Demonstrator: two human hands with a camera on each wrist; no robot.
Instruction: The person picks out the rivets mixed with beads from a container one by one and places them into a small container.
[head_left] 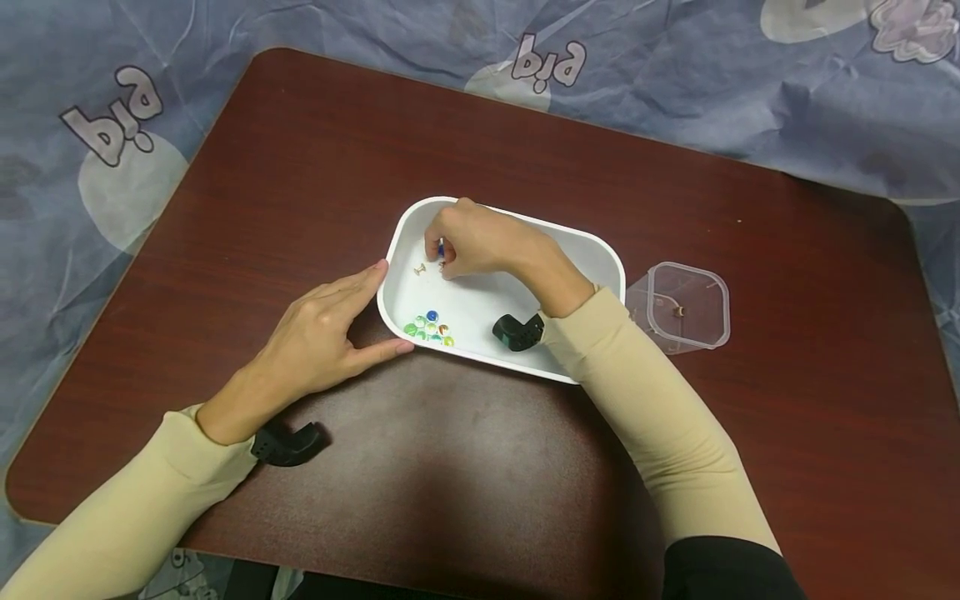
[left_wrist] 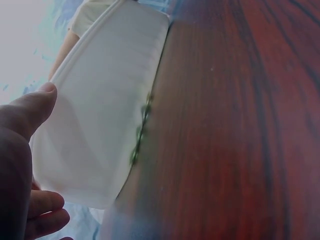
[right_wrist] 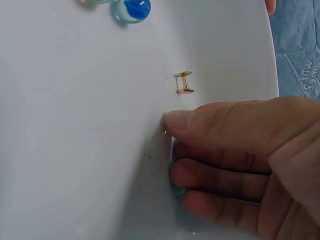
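Note:
A white tray (head_left: 517, 357) lies on the table. My left hand (head_left: 315, 333) spans its left corner, with the thumb (left_wrist: 37, 107) and straight fingertips against the rim. My right hand (head_left: 487, 237) reaches down inside the tray, its fingers curled, thumb and forefinger pinching a small gold stud mostly hidden between their tips. Beside those tips lies another gold double-headed stud (right_wrist: 185, 82). A blue marble (head_left: 441, 250) shows partly behind the right fingers. Several green, yellow and clear glass marbles (head_left: 422, 330), with a blue swirled marble (right_wrist: 134, 9) among them, gather in the tray's near left corner.
Right of the tray stands a clear plastic box (head_left: 693, 329) with a small gold piece (head_left: 678, 311) inside. The brown table (head_left: 315, 167) meets a blue printed cloth (head_left: 337, 33) at the back. Black wrist cameras (head_left: 517, 332) sit on both wrists.

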